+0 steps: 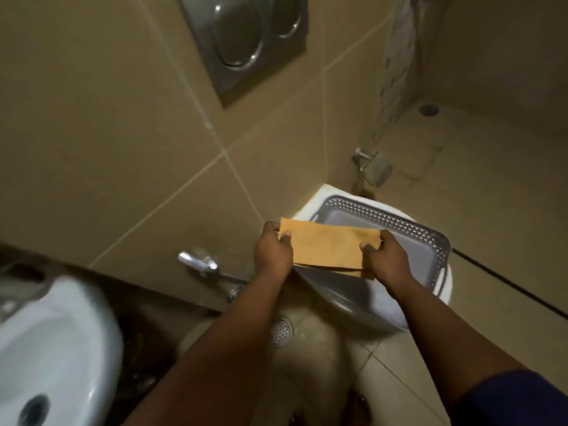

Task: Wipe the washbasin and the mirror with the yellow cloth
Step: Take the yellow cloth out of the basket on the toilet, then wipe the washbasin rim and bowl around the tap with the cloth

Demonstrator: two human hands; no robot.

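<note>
The left hand (272, 250) and the right hand (384, 256) each pinch one end of the folded yellow cloth (330, 249), stretching it flat above a grey perforated basket (430, 232) that sits on the closed white toilet (310, 207). The white washbasin (55, 342) lies at lower left, apart from the cloth. No writing is readable anywhere.
</note>
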